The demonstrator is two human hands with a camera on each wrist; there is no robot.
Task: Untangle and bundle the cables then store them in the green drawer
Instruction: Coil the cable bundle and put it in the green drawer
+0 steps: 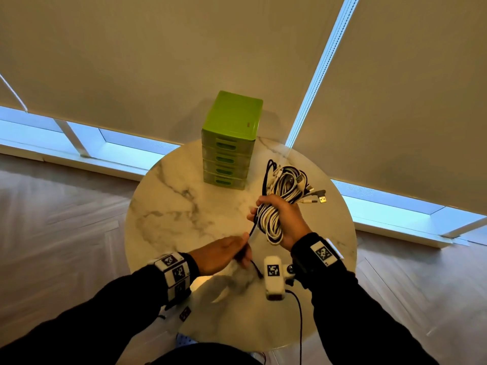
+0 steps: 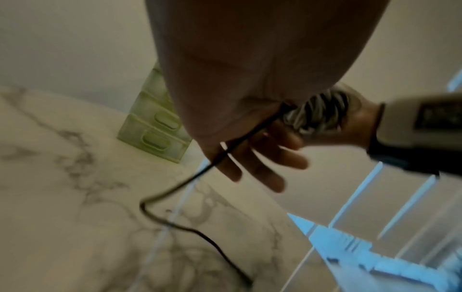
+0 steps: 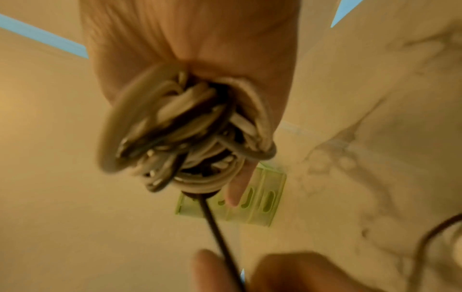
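A bundle of white and black cables (image 1: 274, 219) sits coiled in my right hand (image 1: 288, 214), which grips it above the right half of the round marble table (image 1: 171, 206). Loops and plugs stick out above the fist. One loose black cable (image 1: 252, 229) runs from the bundle down to my left hand (image 1: 229, 252), which pinches it; its tail trails onto the table. In the right wrist view the coils (image 3: 175, 138) fill the fist and the black strand (image 3: 217, 233) leads to the left fingers. The green drawer unit (image 1: 229, 154) stands at the table's back, all drawers closed.
The table's rim curves close behind the drawer unit and to the right of my right hand. Drawn blinds (image 1: 131, 61) and low windows lie beyond it, with wooden floor all round. A black lead (image 1: 299, 312) hangs from the right wrist camera.
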